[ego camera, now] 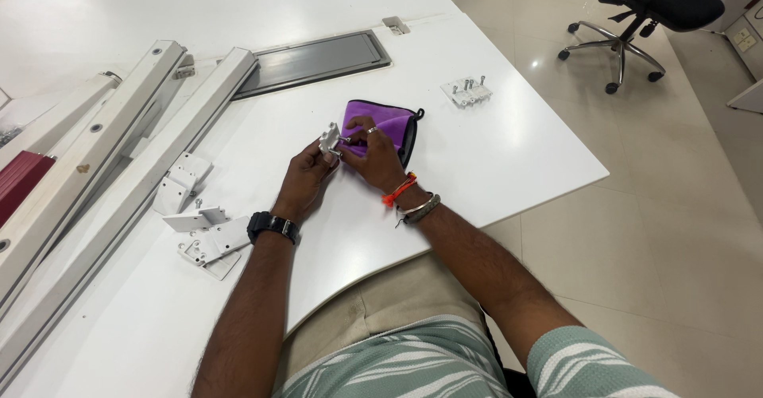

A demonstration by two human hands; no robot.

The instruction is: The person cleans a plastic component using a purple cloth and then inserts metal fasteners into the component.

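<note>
Small white bracket [329, 140] pinched in left hand [306, 177], sits just off left edge of purple pouch [381, 125]. Right hand [372, 157] lies over pouch, fingertips narrowed on tiny screw, tbh hard to see, pointing left into bracket.

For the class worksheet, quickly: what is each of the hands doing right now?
Left hand: closed on a small white metal bracket.
Right hand: fingers pinched at the bracket, over a purple fabric pouch; contents unclear.

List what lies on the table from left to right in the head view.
Long white metal rails → white brackets → left hand holding a small white bracket → right hand → purple pouch → white plate with bolts.
</note>
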